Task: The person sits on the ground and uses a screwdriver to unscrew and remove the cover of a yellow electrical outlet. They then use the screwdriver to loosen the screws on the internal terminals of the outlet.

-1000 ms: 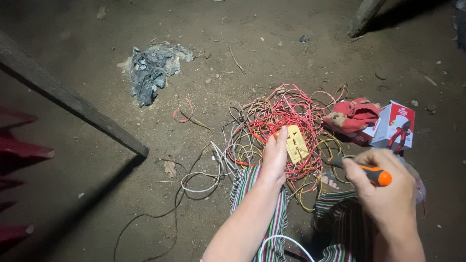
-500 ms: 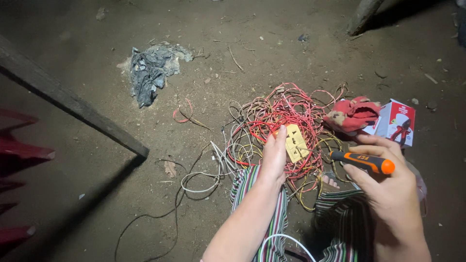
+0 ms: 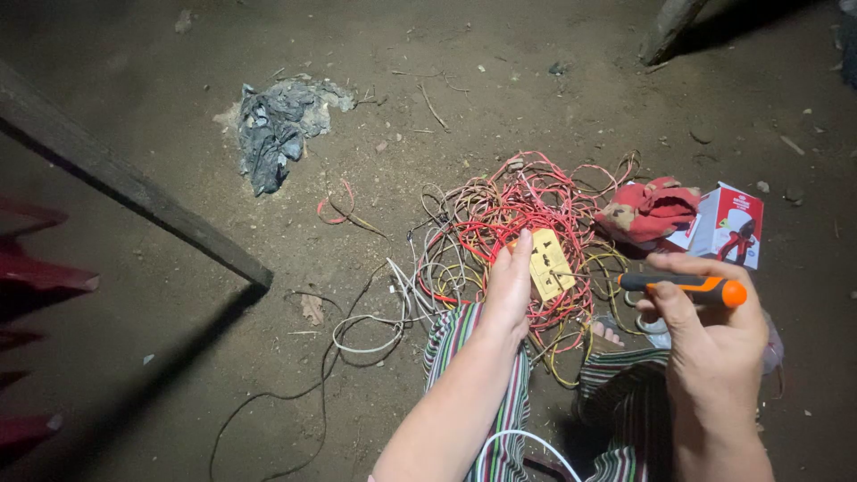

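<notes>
Left hand point(image 3: 509, 286) on yellow socket point(image 3: 550, 264), right hand point(image 3: 710, 330) w/ screwdriver point(image 3: 683, 286)

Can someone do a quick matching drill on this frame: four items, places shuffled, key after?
Items:
1. screwdriver
2. yellow socket plate
3. grey rag
4. red cloth

Places:
A. on the dirt floor at upper left, away from the wires
B. in the right hand
C. beside the small box, right of the wires
D. held by the left hand over the wire tangle

Pairs: 1-B, 2-D, 3-A, 4-C
</notes>
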